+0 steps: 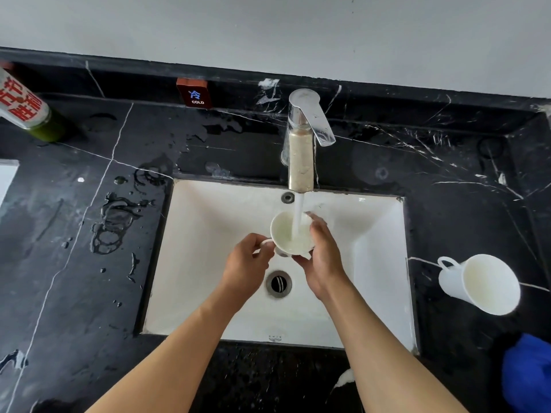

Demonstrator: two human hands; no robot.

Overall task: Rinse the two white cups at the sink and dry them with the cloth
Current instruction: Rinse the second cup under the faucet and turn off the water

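A view from above onto a white sink (208, 263) set in a black marble counter (74, 263), wet with puddles and drops on its left side. At far left a bottle (26, 108) lies at the counter's edge.

Over the middle of the basin, the left hand (244, 266) pinches the handle of a white cup (290, 234), fingers curled closed around it. The cup sits just beyond the fingertips, directly under the tap (304, 144), its mouth tilted up and toward the viewer, its long axis leaning slightly back. A stream of water (298, 216) falls straight into it, and a shallow pool shows inside. The cup looks glossy, clean and plain.

The right hand (322, 260) cups the right side and base of the same cup, fingers wrapped against its wall, thumb beneath. Both hands are equally close to it; the drain (278, 283) lies below and between the wrists.

Farther right, well apart on the counter, the second cup (480, 284) lies on its side, mouth facing the viewer and to the right, handle pointing up and left. The right hand is nearer to it. At the lower right edge is a blue cloth (527, 374), only partly in view.
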